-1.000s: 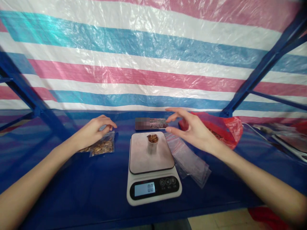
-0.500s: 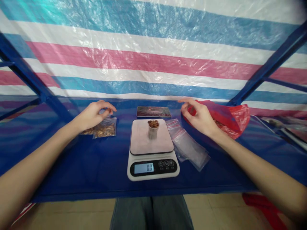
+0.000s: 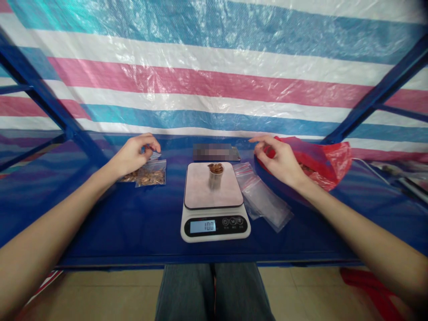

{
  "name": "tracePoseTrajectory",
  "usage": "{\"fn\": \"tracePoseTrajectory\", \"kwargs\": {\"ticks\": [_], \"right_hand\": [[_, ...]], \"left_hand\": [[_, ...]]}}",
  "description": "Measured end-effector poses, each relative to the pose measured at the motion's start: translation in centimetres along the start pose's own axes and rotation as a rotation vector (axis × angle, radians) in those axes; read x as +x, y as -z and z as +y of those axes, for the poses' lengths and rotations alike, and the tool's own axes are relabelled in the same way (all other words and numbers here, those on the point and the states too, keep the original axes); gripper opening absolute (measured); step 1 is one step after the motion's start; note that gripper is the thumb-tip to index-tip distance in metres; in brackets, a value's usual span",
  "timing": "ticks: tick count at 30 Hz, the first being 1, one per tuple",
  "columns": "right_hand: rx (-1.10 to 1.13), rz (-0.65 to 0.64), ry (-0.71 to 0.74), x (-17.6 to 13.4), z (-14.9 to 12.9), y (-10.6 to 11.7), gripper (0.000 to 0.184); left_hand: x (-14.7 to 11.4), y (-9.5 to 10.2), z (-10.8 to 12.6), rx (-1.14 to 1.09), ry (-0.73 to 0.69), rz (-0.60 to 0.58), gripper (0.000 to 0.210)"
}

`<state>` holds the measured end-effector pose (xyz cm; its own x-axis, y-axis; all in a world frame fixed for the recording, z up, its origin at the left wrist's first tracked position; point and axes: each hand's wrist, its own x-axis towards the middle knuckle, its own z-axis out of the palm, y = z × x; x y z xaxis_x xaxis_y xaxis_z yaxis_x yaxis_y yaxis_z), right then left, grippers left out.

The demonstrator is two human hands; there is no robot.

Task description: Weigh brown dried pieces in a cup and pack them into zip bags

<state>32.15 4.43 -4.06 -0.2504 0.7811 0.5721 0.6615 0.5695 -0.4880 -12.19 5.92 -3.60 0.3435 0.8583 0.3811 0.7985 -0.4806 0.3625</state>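
Observation:
A small metal cup [image 3: 215,180] heaped with brown dried pieces stands upright on the pan of a white kitchen scale [image 3: 212,196]; its display reads 10.0. My left hand [image 3: 135,154] hovers at the filled zip bags [image 3: 151,174], fingers loosely curled with a gap between thumb and fingertips. Some clear plastic shows just below those fingertips; I see no firm grip on it. Over the near left side of a red plastic bag [image 3: 329,162], my right hand [image 3: 279,158] holds nothing, its index finger stretched out. More brown pieces show inside the red bag, partly hidden by this hand.
Flat clear zip bags [image 3: 265,200] lie right of the scale. A phone-like dark slab [image 3: 216,153], partly pixelated, lies behind it. Blue frame bars [image 3: 364,98] rise at both sides, with striped sheeting [image 3: 207,76] behind the blue table [image 3: 140,223].
The scale's display has gone from 0.0 to 10.0. My left hand's fingers have curled in a little more. My right hand has barely moved. The view has shifted slightly.

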Motion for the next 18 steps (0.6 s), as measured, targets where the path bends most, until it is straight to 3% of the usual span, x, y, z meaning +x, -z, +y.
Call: {"fn": "tracePoseTrajectory", "kwargs": {"ticks": [13, 15, 18], "right_hand": [[0.074, -0.041, 0.088, -0.1, -0.9, -0.2, 0.029], [0.086, -0.13, 0.084, 0.0, -1.1, 0.5, 0.021], [0.194, -0.434, 0.081, 0.3, -1.5, 1.9, 0.027]], "left_hand": [[0.0, 0.2, 0.2, 0.0, -0.036, -0.036, 0.026], [0.1, 0.3, 0.3, -0.004, -0.052, -0.028, 0.026], [0.1, 0.3, 0.7, -0.019, -0.069, -0.029, 0.025]]}}
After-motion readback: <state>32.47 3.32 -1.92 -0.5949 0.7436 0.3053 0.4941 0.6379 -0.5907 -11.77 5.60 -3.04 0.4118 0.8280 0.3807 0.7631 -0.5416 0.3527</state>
